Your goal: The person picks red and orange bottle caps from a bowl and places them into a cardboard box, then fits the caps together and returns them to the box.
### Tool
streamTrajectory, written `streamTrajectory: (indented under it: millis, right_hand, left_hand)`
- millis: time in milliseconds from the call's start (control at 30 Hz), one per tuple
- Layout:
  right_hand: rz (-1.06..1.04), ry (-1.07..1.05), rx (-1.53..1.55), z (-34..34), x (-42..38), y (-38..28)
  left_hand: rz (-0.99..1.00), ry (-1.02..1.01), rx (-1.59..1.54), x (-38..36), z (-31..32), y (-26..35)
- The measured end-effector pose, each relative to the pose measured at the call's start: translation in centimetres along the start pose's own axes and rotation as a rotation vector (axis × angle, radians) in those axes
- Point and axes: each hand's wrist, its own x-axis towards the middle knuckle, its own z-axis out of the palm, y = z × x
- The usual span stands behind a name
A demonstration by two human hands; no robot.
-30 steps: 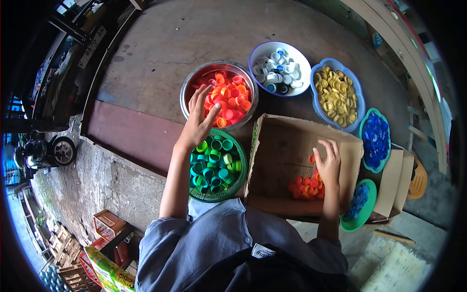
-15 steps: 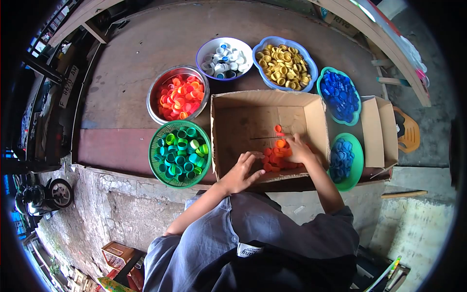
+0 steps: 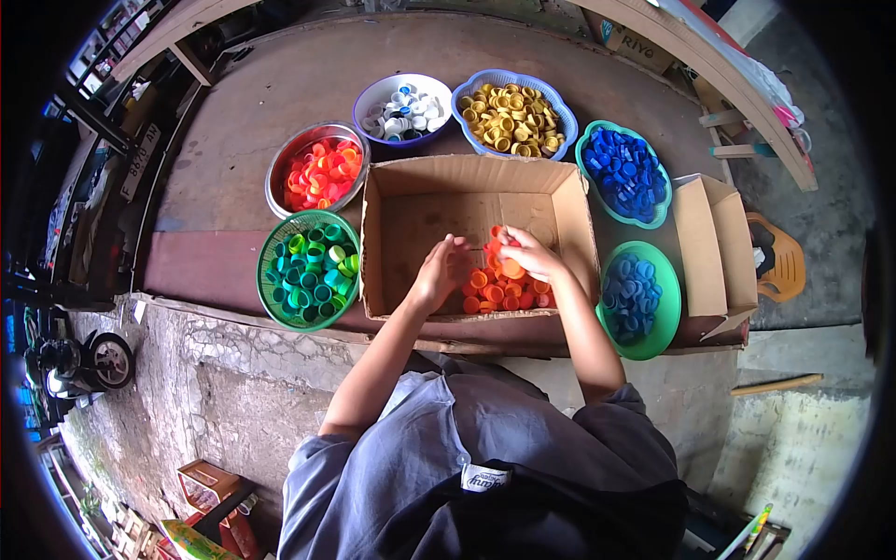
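Inside the cardboard box (image 3: 392,177), orange bottle caps (image 3: 495,297) lie heaped along the near wall. My right hand (image 3: 534,256) is over the heap, its fingers curled against several orange caps at their tips. Left of it, my left hand (image 3: 441,273) is raised inside the box, fingers apart and loosely curved, with nothing visible in it. Its palm side faces the right hand, and a small gap separates the two. The undersides of the right-hand fingers are partly hidden.
Around the box stand a metal bowl of red-orange caps (image 3: 278,191), a green basket of green caps (image 3: 280,313), a white bowl (image 3: 369,103), a basket of yellow caps (image 3: 467,89), a teal basket of dark blue caps (image 3: 665,201) and a green bowl of lighter blue caps (image 3: 665,327).
My left hand has moved off the box's near edge, up and inward. My right hand has shifted left with orange caps at its fingers. The camera view has shifted slightly.
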Motion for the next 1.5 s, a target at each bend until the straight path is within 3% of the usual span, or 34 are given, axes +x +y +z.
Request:
streamTrajectory:
  millis: [67, 167, 300, 400, 433, 567, 700, 867, 900, 1033, 1100, 1200, 1267, 1333, 1367, 1433, 1500]
  right_hand:
    - [-0.151, 0.044, 0.057, 2.1, 0.2, -1.2]
    - [-0.246, 0.072, 0.094, 4.8, 0.0, -2.7]
    - [-0.285, 0.033, 0.234, 4.2, 1.0, -1.3]
    - [-0.274, 0.041, 0.378, 4.4, 0.2, -2.0]
    - [-0.345, 0.063, 0.269, 4.5, 0.0, -2.2]
    - [-0.573, 0.276, -0.265, 5.4, -1.2, -3.2]
    - [-0.799, 0.360, -0.566, 5.4, -1.3, -4.2]
    - [-0.796, 0.326, -0.597, 5.0, -1.1, -4.1]
    - [-0.787, 0.315, -0.620, 5.0, -1.2, -4.1]
    - [-0.840, 0.243, -0.592, 5.0, -0.9, -4.1]
    - [-0.855, 0.327, -0.541, 5.1, -1.2, -5.3]
    - [-0.807, 0.415, -0.482, 4.2, -1.0, -4.7]
    - [-0.772, 0.422, -0.485, 4.1, -1.1, -4.6]
    - [-0.759, 0.419, -0.514, 4.4, -1.3, -4.8]
    - [-0.779, 0.389, -0.518, 4.4, -1.3, -4.7]
    - [-0.780, 0.377, -0.530, 4.5, -1.4, -4.7]
    - [-0.757, 0.389, -0.556, 4.5, -2.1, -5.7]
  left_hand:
    - [-0.218, -0.028, -0.275, 0.8, 1.5, 0.1]
    - [-0.168, -0.150, -0.490, 1.3, 2.7, -0.2]
    - [-0.146, -0.239, -0.473, 1.1, 2.2, 0.1]
    - [-0.181, -0.150, -0.555, 0.4, 2.9, 0.4]
    - [-0.190, -0.126, -0.566, 0.4, 3.0, 0.5]
    - [-0.110, -0.407, -0.619, 1.4, 1.3, -0.3]
    - [-0.044, -0.377, -0.523, 1.0, 1.8, -0.1]
    - [-0.062, -0.065, -0.252, -1.7, 4.7, 1.6]
    - [-0.055, -0.150, -0.208, -1.4, 4.1, 1.4]
    - [0.038, -0.064, -0.118, -1.0, 3.1, 1.3]
    - [0.092, 0.004, -0.086, -1.1, 2.8, 2.7]
    - [0.407, 0.240, 0.081, -0.3, 0.8, 7.9]
    - [0.486, 0.354, 0.178, 1.2, -3.1, 12.4]
    - [0.697, 0.558, 0.538, 3.7, -7.7, 16.8]
    - [0.620, 0.629, 0.574, 3.5, -7.8, 18.8]
    - [0.584, 0.817, 0.976, 5.0, -11.0, 21.2]
    - [0.516, 0.871, 1.045, 6.0, -13.3, 22.6]
